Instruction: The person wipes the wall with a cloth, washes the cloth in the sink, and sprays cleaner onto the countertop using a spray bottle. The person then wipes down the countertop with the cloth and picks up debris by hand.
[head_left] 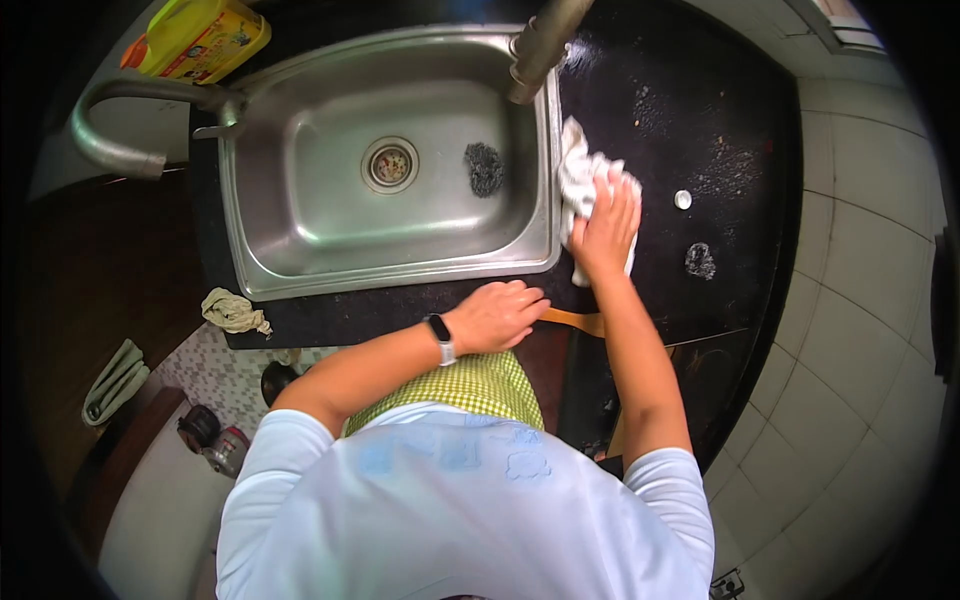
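A crumpled white cloth [577, 180] lies on the black countertop along the sink's right rim. My right hand [608, 225] presses down on it, fingers together over the bunched fabric and thumb to the side. Near the counter's front edge is my left hand [497, 315], with a dark-faced band on its wrist. Its fingers are loosely bent and apart, and nothing shows in them. Just beside those fingertips is an orange-brown wooden utensil [572, 320], its right end passing under my right forearm. Whether the left fingers touch it cannot be made out.
The steel sink [400, 272] holds a dark mesh scourer [484, 170]. A faucet [118, 155] curves at left. On the counter's right are a small white cap [683, 200] and a clear crumpled piece [700, 261]. A beige rag [235, 312] sits at the front-left corner; a yellow container [205, 42] stands behind.
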